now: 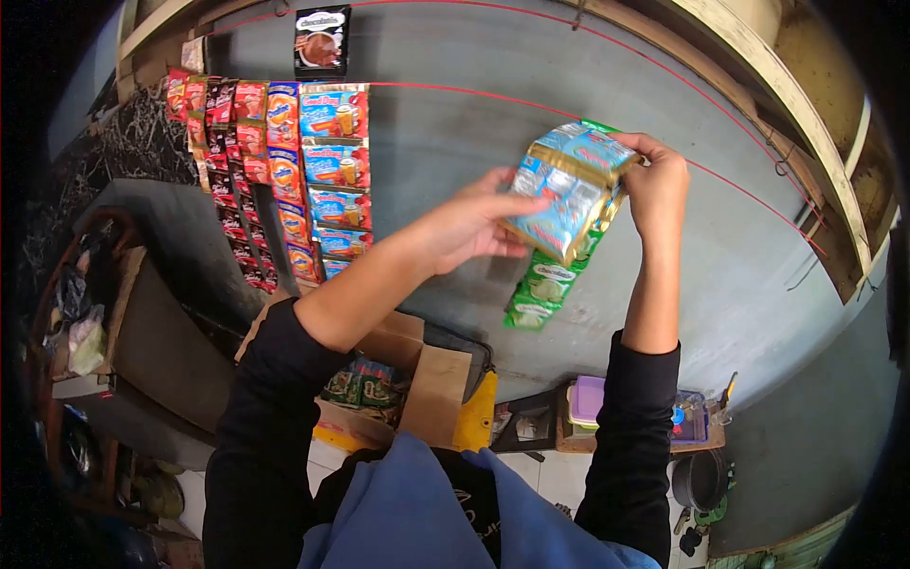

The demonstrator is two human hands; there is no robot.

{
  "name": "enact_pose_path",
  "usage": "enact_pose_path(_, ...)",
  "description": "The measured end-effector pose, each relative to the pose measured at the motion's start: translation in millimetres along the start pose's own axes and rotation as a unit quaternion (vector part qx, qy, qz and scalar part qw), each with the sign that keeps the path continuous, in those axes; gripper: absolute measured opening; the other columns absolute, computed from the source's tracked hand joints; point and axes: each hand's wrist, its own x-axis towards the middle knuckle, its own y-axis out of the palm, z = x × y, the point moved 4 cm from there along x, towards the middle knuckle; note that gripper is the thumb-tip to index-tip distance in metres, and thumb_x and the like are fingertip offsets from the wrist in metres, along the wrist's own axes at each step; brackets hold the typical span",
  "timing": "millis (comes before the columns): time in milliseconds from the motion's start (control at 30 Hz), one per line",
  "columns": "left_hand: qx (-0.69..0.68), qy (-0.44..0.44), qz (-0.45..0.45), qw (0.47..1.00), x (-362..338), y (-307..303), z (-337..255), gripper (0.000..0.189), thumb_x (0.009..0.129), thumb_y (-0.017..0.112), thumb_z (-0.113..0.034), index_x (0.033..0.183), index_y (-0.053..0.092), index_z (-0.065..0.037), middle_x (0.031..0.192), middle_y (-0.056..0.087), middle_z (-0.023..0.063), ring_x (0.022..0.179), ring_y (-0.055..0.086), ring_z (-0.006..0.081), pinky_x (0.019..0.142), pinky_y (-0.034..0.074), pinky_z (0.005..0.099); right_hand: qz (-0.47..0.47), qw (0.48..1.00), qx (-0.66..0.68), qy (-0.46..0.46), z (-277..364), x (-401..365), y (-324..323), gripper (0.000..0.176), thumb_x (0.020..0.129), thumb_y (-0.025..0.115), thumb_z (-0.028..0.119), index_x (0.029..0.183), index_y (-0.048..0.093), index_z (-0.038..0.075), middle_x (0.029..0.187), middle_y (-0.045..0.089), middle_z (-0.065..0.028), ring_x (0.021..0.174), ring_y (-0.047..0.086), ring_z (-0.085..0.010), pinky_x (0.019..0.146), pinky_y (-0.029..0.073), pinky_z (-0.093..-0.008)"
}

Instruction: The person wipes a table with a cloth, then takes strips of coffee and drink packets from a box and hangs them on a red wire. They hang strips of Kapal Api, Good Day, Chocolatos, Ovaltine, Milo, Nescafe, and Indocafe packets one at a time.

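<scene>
In front of the grey wall, my left hand grips the left side of a folded strip of blue and gold drink sachets. My right hand pinches the strip's upper right edge, close to the lower red string. Behind the blue sachets hangs a strip of green sachets, tilted to the lower left. Whether its top is on the string or in my fingers is hidden. To the left, a row of blue sachets hangs from the same string.
More sachet strips hang at the left, and a black chocolate sachet hangs higher up. Below is an open cardboard box with green packets. A low shelf holds a purple container. A wooden beam crosses the upper right.
</scene>
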Motion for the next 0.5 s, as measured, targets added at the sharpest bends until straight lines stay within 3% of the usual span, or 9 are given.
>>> enact_pose_path(67, -0.03, 0.031, -0.036, 0.998, -10.8, -18.0, -23.4, 0.048, 0.08, 0.055, -0.031, 0.118, 0.036, -0.01, 0.089, 0.051, 0.0021, 0.075, 0.053, 0.0142, 0.071, 0.047, 0.0322, 0.076, 0.996, -0.028, -0.04, -5.8, -0.1, 18.5, 0.023, 0.064, 0.061, -0.001, 0.087, 0.063, 0.001, 0.071, 0.063, -0.012, 0.061, 0.058, -0.013, 0.058, 0.046, -0.0268)
enact_pose_path(133, -0.091, 0.089, 0.014, 0.992, -16.0, -40.8, -53.9, 0.038, 0.08, 0.054, -0.028, 0.111, 0.046, -0.008, 0.083, 0.054, 0.0018, 0.073, 0.054, 0.0141, 0.071, 0.048, 0.0332, 0.152, 0.983, -0.056, -0.08, -7.5, -6.0, 42.1, 0.024, 0.064, 0.065, 0.002, 0.088, 0.062, 0.0, 0.073, 0.063, -0.012, 0.064, 0.058, -0.0136, 0.061, 0.046, -0.0274)
enact_pose_path(200, -0.067, 0.099, -0.015, 0.993, -12.9, -51.4, -74.3, 0.034, 0.081, 0.052, -0.028, 0.107, 0.049, -0.007, 0.08, 0.055, 0.0018, 0.071, 0.054, 0.0142, 0.071, 0.048, 0.0333, 0.337, 0.932, 0.127, -0.047, 1.6, -19.0, 73.8, 0.028, 0.066, 0.067, 0.007, 0.09, 0.058, -0.002, 0.079, 0.062, -0.0128, 0.071, 0.059, -0.0164, 0.067, 0.045, -0.029)
enact_pose_path(233, -0.044, 0.11, -0.039, 0.992, -11.0, -57.5, -82.9, 0.031, 0.081, 0.051, -0.028, 0.104, 0.053, -0.006, 0.076, 0.055, 0.0018, 0.07, 0.055, 0.0142, 0.071, 0.048, 0.0334, 0.365, 0.912, 0.179, -0.061, 11.9, -25.7, 83.8, 0.031, 0.068, 0.066, 0.009, 0.095, 0.055, -0.002, 0.082, 0.062, -0.0127, 0.075, 0.06, -0.0167, 0.068, 0.045, -0.0289)
enact_pose_path(267, -0.042, 0.112, -0.044, 0.992, -8.6, -63.6, -89.3, 0.031, 0.081, 0.051, -0.028, 0.104, 0.053, -0.006, 0.076, 0.055, 0.0018, 0.07, 0.055, 0.0142, 0.071, 0.048, 0.0334, 0.367, 0.91, 0.183, -0.065, 21.8, -30.2, 91.5, 0.031, 0.068, 0.066, 0.009, 0.095, 0.055, -0.002, 0.082, 0.062, -0.0127, 0.075, 0.06, -0.0167, 0.068, 0.045, -0.0289)
enact_pose_path(333, -0.089, 0.058, -0.03, 0.994, -3.6, -71.3, -97.6, 0.03, 0.081, 0.05, -0.029, 0.097, 0.056, -0.004, 0.072, 0.055, 0.0012, 0.068, 0.055, 0.0151, 0.07, 0.048, 0.0326, 0.207, 0.956, 0.144, -0.146, 54.0, -30.3, 94.6, 0.035, 0.072, 0.065, 0.013, 0.1, 0.052, -0.001, 0.085, 0.062, -0.0123, 0.076, 0.059, -0.0154, 0.069, 0.045, -0.0292)
enact_pose_path(400, -0.087, 0.045, -0.046, 0.994, 0.0, -80.4, -106.2, 0.038, 0.082, 0.049, -0.034, 0.103, 0.051, -0.003, 0.069, 0.055, 0.0018, 0.069, 0.055, 0.0155, 0.067, 0.048, 0.0307, 0.149, 0.948, 0.258, -0.112, 57.2, -20.9, 117.2, 0.032, 0.078, 0.06, 0.016, 0.103, 0.05, 0.0, 0.087, 0.062, -0.0087, 0.075, 0.056, -0.0117, 0.068, 0.045, -0.0273)
enact_pose_path(467, 0.008, 0.084, 0.0, 0.996, 0.4, -89.6, -120.1, 0.048, 0.082, 0.045, -0.043, 0.107, 0.044, -0.002, 0.068, 0.055, 0.0022, 0.066, 0.054, 0.0146, 0.06, 0.046, 0.0276, 0.076, 0.9, 0.412, -0.118, 58.4, -3.4, 130.6, 0.026, 0.083, 0.054, 0.016, 0.103, 0.051, 0.0, 0.087, 0.061, -0.0054, 0.075, 0.055, -0.0097, 0.067, 0.044, -0.0249)
enact_pose_path(500, 0.088, 0.14, -0.056, 0.985, 1.3, -103.9, -125.4, 0.055, 0.082, 0.04, -0.051, 0.109, 0.04, -0.004, 0.072, 0.055, 0.0029, 0.065, 0.052, 0.0118, 0.054, 0.043, 0.0252, 0.076, 0.9, 0.423, -0.073, 61.8, 0.8, 137.2, 0.022, 0.086, 0.051, 0.016, 0.102, 0.052, 0.001, 0.085, 0.06, -0.0028, 0.075, 0.053, -0.0078, 0.066, 0.043, -0.0225)
